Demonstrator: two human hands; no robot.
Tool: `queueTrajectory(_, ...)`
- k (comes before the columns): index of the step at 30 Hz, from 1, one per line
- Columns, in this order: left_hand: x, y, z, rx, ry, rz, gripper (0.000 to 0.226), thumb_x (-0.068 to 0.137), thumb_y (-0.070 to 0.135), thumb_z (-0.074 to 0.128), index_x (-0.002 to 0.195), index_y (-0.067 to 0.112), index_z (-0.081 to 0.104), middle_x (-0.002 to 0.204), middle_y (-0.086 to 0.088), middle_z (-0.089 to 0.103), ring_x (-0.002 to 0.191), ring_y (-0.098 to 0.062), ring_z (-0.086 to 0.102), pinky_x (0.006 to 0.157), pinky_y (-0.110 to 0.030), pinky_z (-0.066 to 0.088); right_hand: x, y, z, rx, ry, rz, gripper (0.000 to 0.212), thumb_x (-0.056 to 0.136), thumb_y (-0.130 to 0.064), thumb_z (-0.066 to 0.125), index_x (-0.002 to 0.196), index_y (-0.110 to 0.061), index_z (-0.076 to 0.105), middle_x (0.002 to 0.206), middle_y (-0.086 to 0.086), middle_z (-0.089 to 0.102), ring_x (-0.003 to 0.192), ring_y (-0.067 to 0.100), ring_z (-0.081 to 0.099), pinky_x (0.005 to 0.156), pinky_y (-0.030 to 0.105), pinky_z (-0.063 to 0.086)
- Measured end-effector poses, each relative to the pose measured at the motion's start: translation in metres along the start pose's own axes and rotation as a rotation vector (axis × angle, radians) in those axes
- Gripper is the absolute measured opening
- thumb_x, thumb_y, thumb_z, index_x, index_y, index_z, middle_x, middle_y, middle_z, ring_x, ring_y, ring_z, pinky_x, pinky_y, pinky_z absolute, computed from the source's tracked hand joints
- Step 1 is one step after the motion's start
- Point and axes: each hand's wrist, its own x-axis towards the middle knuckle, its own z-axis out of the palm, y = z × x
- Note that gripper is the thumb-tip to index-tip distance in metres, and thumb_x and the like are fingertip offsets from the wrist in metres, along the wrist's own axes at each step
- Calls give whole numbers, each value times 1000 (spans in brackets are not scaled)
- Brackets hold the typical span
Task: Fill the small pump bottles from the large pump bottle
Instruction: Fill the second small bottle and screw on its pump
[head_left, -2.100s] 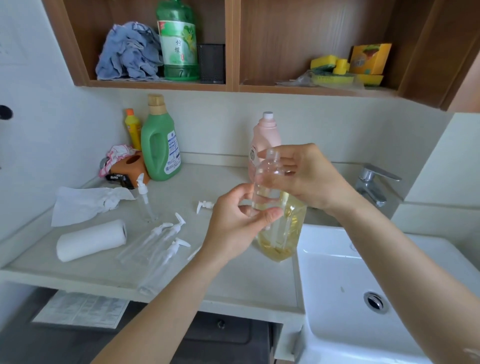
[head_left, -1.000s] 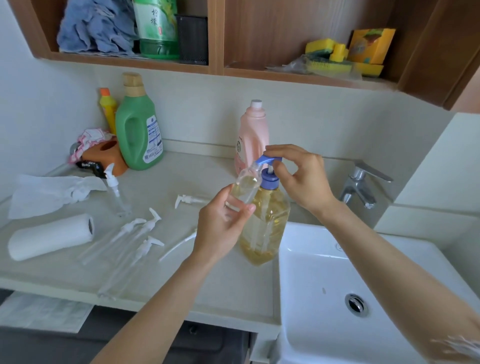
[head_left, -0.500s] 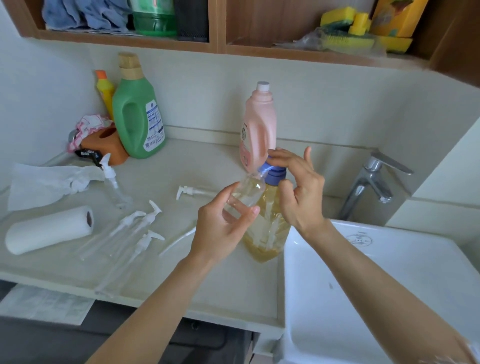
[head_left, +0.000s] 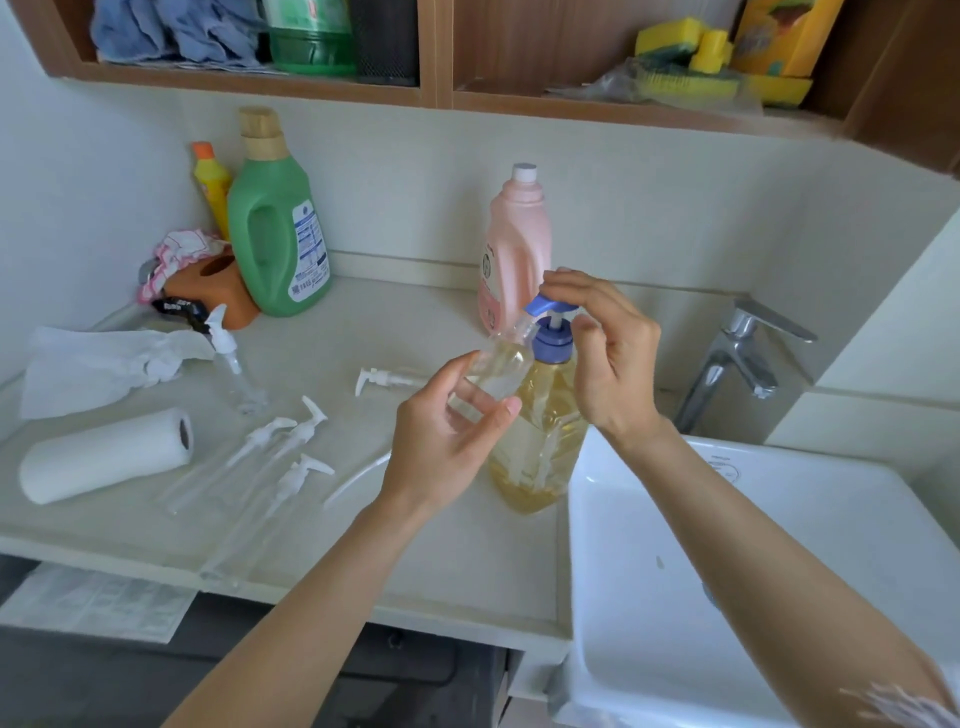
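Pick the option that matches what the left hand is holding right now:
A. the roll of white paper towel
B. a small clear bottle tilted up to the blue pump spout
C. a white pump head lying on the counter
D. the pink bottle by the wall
B: the left hand pinches the small clear plastic bottle, its mouth angled up under the spout of the blue pump on the large amber-filled pump bottle.

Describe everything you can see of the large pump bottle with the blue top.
The large pump bottle stands upright on the counter at the sink's edge. Its clear, plastic-looking body holds amber liquid; the dip tube shows through. A blue collar and pump head top it, stem raised, spout pointing left. The right hand rests fingers on the head; the left hand tilts a small clear bottle under the spout.
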Motion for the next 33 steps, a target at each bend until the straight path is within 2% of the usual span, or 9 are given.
queueTrajectory(2,0,0,1,-14,6,-3,57,71,46,69,120,19,60,69,15,59,45,-9,53,48,-19,40,-2,3,4,21,31,12,40,80,-7,35,94,3,71,103,6,68,105,21,62,94,28,47)
queueTrajectory(6,3,5,1,-31,-15,1,41,74,37,71,113,29,61,70,9,61,44,-7,52,47,-17,40,-8,12,8,24,58,-8,41,75,-1,34,94,4,70,103,9,68,104,25,63,92,34,49)
queueTrajectory(10,2,2,2,-43,-26,-14,37,76,30,70,113,30,61,71,11,64,48,-2,54,52,-12,40,-15,17,10,9,48,-41,41,72,0,35,93,5,70,101,7,66,103,23,62,92,37,49)
queueTrajectory(17,3,11,1,8,-10,-5,38,75,37,69,112,36,61,68,13,60,48,-7,55,51,-20,41,-4,4,-4,-53,-36,-49,41,78,-6,35,96,2,71,106,2,66,106,19,62,94,30,48)
queueTrajectory(21,7,19,1,33,-10,10,34,79,34,70,112,36,61,68,14,60,46,-10,54,47,-22,41,9,1,-9,-61,-73,-52,40,84,-11,36,95,0,73,105,10,70,104,23,64,91,37,50)
queueTrajectory(28,4,16,4,12,15,-1,31,83,20,73,111,29,63,66,14,59,45,-6,53,47,-17,39,-2,2,3,-18,32,-22,39,80,-9,36,90,0,73,100,5,68,102,25,64,89,40,51)
queueTrajectory(33,3,7,5,33,26,-31,28,81,24,74,108,21,66,64,16,59,49,-4,53,52,-19,38,-14,9,10,-70,57,-56,36,75,-6,37,86,-1,71,97,-6,63,97,14,60,82,39,52)
